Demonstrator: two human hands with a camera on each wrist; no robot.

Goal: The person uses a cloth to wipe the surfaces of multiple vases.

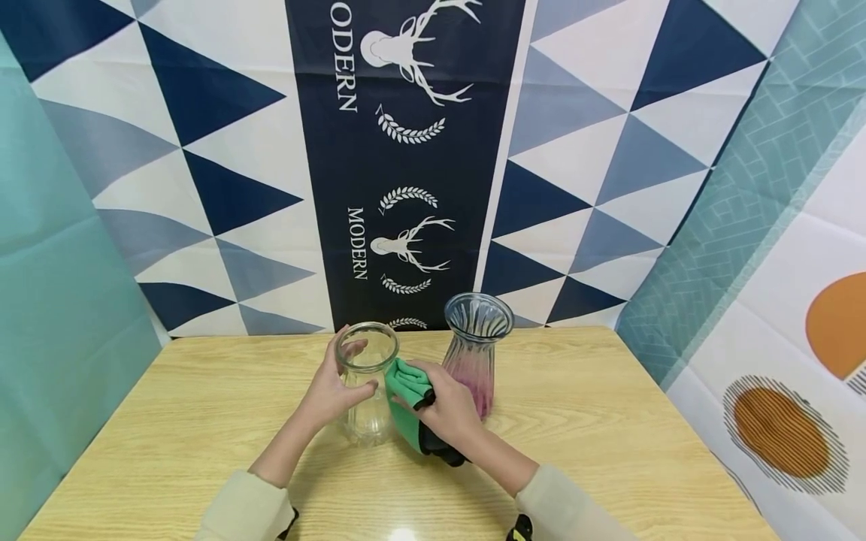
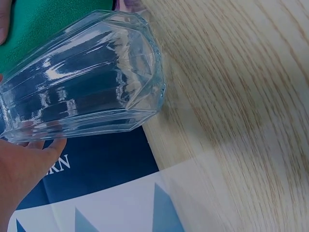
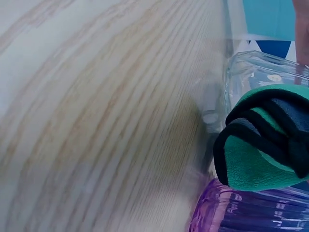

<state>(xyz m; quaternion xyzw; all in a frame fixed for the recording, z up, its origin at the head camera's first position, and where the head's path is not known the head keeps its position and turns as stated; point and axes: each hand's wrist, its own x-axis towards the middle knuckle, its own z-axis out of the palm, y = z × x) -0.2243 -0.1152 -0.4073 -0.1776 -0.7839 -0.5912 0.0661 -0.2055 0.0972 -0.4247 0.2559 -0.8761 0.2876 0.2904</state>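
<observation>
A clear glass vase [image 1: 368,421] with a round rim and faceted base stands upright in front of me. My left hand [image 1: 338,383] grips it near the neck, thumb on the near side and fingers behind. Bunched in my right hand [image 1: 446,402] is a green cloth [image 1: 406,421] with black edging, pressed against the vase's right side. In the left wrist view the vase [image 2: 87,82] shows its ribbed wall, with the cloth [image 2: 48,29] along it. The right wrist view has the folded cloth [image 3: 256,164] hanging beside the vase base [image 3: 241,77].
A second fluted vase [image 1: 473,368], bluish at the rim and pink-purple below, stands just behind my right hand. Both vases are on a light wooden table [image 1: 582,451]. A patterned backdrop [image 1: 406,165] rises at the table's far edge, with hanging fabric on both sides.
</observation>
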